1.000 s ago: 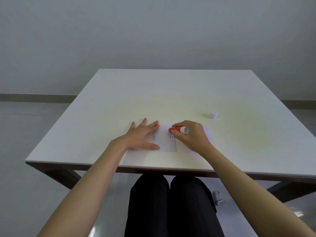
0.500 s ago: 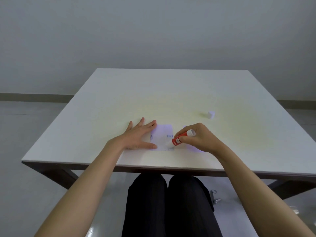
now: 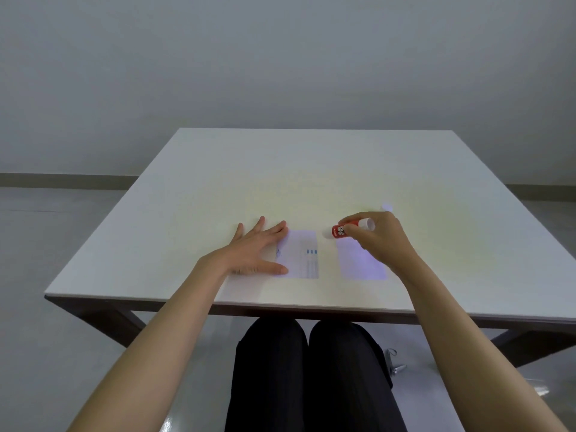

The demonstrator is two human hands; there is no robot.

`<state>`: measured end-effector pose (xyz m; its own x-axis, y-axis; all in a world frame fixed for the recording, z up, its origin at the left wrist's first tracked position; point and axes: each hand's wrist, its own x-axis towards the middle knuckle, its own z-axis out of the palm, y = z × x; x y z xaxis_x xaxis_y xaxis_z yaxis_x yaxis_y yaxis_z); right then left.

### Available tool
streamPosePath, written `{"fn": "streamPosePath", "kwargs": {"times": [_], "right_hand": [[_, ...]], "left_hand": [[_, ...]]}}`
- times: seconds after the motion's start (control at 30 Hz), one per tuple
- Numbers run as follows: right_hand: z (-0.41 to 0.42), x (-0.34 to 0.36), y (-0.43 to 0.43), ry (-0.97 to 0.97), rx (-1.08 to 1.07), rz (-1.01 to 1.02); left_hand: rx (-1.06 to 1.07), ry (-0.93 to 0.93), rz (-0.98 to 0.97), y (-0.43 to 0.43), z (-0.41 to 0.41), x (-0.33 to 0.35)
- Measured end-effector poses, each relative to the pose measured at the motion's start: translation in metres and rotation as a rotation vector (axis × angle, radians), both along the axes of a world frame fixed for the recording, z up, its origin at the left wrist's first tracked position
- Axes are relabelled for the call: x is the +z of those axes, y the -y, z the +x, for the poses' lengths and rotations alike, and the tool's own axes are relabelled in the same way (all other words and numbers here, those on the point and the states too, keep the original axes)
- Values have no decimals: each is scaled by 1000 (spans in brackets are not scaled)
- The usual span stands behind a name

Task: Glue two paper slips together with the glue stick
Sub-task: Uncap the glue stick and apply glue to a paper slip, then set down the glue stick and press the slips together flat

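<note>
Two pale paper slips lie side by side on the white table (image 3: 311, 169). The left slip (image 3: 300, 255) carries faint print and small blue marks; my left hand (image 3: 254, 249) lies flat with spread fingers on its left edge. The right slip (image 3: 361, 263) is blank, and my right hand (image 3: 378, 236) covers part of it. That hand grips a red glue stick (image 3: 343, 230) with a white end, held lying sideways above the far edge of the right slip. The stick's cap (image 3: 387, 207) sits just beyond my right hand, a small white piece.
The table's near edge (image 3: 311, 307) runs above my dark-trousered knees (image 3: 308, 369). Grey floor lies on both sides, with a small metal object (image 3: 394, 361) on it by my right leg. A plain wall stands behind.
My right hand lifted the glue stick off the left slip and carried it right and farther away, uncovering the right slip. My left hand stayed flat on the left slip.
</note>
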<state>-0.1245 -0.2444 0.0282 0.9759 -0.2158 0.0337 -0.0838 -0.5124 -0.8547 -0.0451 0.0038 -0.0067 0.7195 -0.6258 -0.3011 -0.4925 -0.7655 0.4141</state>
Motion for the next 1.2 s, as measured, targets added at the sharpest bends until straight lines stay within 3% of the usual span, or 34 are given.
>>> {"fn": "streamPosePath", "kwargs": {"times": [0.1,0.23,0.33,0.43,0.53,0.63,0.7,0.77,0.9,1.2], "right_hand": [[-1,-2,-10,31,10,218],[-1,-10,-30,-17,46,808],[1,-13,-50,-155,31,1226],[4,-16,-67,-189,28,1413],[7,-15,-78,-177,62,1459],[10,-14,-78,-155,75,1330],[7,-14,-73,-130,59,1060],[2,-14,-68,-120,24,810],[-4,-16,-58,-80,-28,513],[-12,-30,-68,31,122,-244]], "left_hand": [[29,-12,-51,-1,-3,-2],[65,-30,-145,-3,-5,-2],[159,-35,-396,2,-8,9],[315,68,-729,19,-15,24],[451,113,-959,37,-24,35],[576,103,-1048,43,-22,34],[622,119,-1037,39,-17,36],[668,206,-956,32,-6,41],[710,383,-747,17,18,48],[757,389,-618,8,41,34]]}}
